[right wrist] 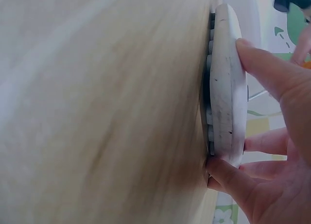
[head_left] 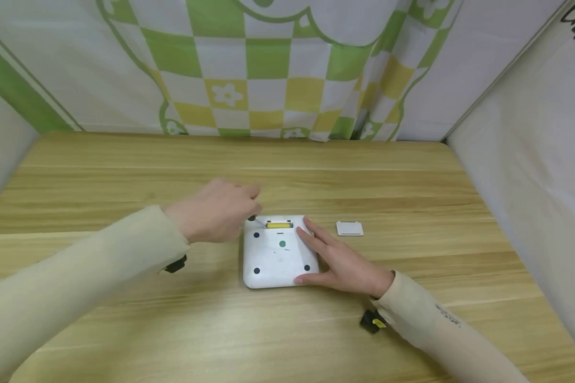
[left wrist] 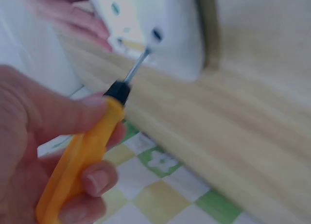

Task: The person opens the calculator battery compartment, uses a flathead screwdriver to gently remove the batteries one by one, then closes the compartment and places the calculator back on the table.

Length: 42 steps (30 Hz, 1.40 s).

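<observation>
A white calculator (head_left: pixel 278 260) lies face down on the wooden table, its keys (right wrist: pixel 211 78) showing along the underside in the right wrist view. One yellow battery (head_left: pixel 279 225) sits in the uncovered slot near its far edge. My left hand (head_left: pixel 215 210) grips an orange-handled screwdriver (left wrist: pixel 80 161) with a black collar. Its metal shaft slants down to the left end of the battery slot. My right hand (head_left: pixel 347 264) holds the calculator by its right side, thumb near the front corner and fingers by the far corner.
A small white battery cover (head_left: pixel 349 229) lies on the table to the right of the calculator. Behind the table's far edge hangs a green, yellow and white checked curtain (head_left: pixel 268 58). A pale wall (head_left: pixel 532 138) stands along the right side.
</observation>
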Motion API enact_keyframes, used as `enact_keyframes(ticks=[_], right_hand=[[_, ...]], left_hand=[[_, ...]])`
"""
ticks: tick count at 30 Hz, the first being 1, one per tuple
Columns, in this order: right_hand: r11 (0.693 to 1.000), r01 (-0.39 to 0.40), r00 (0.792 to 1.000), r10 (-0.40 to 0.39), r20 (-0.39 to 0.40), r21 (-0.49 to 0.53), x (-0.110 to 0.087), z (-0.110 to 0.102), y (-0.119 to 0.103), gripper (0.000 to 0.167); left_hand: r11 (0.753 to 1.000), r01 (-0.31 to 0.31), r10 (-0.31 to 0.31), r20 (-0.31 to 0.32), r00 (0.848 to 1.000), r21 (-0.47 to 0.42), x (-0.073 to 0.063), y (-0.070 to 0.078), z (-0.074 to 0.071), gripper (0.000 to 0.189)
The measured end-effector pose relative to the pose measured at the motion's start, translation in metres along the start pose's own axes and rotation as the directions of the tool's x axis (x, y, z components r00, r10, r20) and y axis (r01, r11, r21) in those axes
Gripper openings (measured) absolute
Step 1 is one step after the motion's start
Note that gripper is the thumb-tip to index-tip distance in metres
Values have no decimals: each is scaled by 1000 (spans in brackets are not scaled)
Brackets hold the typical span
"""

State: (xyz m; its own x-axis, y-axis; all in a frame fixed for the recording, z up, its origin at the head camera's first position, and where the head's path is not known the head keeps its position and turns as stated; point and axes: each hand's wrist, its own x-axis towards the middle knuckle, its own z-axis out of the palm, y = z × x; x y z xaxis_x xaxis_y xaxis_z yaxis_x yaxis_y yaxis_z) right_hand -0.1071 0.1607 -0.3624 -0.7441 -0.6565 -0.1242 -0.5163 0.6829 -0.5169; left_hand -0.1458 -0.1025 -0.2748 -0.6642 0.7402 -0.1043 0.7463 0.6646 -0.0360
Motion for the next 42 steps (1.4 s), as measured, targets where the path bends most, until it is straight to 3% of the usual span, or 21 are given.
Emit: enact_keyframes(ticks=[8, 18, 28, 36, 40, 42], right_hand=[[1000, -9, 1000, 9, 12, 8, 0, 0, 0, 94], [1000, 1, 1000, -1, 8, -5, -1, -1, 0, 94], [1000, -3, 1000, 3, 7, 2, -2, 0, 1, 94], [1000, -19, 1000, 19, 14, -7, -3, -3, 2, 94], [1000, -7, 1000, 7, 15, -9, -1, -4, 1, 94], [1000, 4, 1000, -4, 19, -5, 0, -4, -1, 94]], left_hand=[[988, 109, -122, -123, 985, -110, -25, 6, 30, 29], [948, 152, -220, -229, 948, -278, -42, 5, 61, 33], [917, 170, -270, -248, 930, -360, -45, 6, 73, 30], [904, 167, -282, -255, 925, -393, -41, 9, 76, 28], [928, 119, -221, -262, 939, -354, -34, 18, 74, 31], [941, 112, -207, -280, 938, -321, -33, 21, 71, 35]])
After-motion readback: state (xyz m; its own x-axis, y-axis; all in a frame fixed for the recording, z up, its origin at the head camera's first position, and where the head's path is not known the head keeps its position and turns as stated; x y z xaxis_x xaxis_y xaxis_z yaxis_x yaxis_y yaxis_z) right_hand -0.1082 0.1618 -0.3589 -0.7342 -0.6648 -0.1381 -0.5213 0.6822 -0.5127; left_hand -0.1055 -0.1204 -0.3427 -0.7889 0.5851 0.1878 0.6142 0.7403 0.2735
